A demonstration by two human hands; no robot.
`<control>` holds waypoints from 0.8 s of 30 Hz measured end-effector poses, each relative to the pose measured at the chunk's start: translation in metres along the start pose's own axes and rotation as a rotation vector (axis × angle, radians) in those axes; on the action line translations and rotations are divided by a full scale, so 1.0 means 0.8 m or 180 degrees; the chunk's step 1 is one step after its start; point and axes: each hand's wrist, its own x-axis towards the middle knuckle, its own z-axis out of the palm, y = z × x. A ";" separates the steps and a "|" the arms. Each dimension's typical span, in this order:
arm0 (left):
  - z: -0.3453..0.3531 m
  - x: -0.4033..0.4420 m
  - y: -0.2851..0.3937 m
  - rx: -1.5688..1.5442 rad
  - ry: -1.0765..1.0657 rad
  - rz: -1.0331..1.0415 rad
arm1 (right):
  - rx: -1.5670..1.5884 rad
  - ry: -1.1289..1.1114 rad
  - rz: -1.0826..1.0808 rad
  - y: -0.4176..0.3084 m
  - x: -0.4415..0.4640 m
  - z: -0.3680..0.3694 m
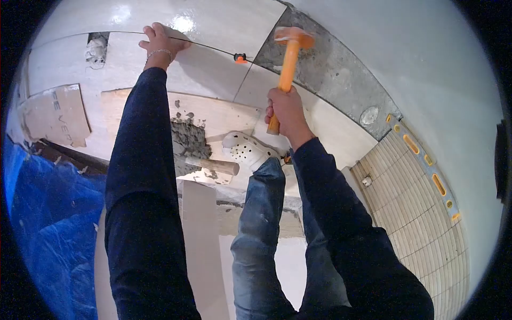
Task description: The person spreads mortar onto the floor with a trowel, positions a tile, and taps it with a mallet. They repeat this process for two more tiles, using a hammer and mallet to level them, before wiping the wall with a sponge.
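Note:
My right hand is wrapped round the handle of a mallet with an orange handle and an orange-and-white head. The head is over bare grey concrete, beside the light tiles. My left hand, fingers spread, rests on a pale tile near the long joint line. Between the hands, a small orange and dark green device sits on that joint.
Grey mortar lies on a board near a wooden handle and my white clog. Cardboard and a blue tarp are at left. A level lies along the ribbed tiles at right.

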 end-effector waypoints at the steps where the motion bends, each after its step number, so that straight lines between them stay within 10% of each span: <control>1: 0.001 -0.001 -0.002 -0.0009 0.0000 0.0013 | -0.0007 -0.0004 0.0004 0.000 0.000 0.001; 19: 0.006 0.003 -0.004 0.0108 0.0099 0.0040 | -0.0595 -0.0270 -0.0492 -0.007 0.017 -0.017; 24: 0.017 0.014 -0.013 0.0296 0.0233 0.0103 | 0.0320 0.0775 -0.0956 0.009 0.017 -0.015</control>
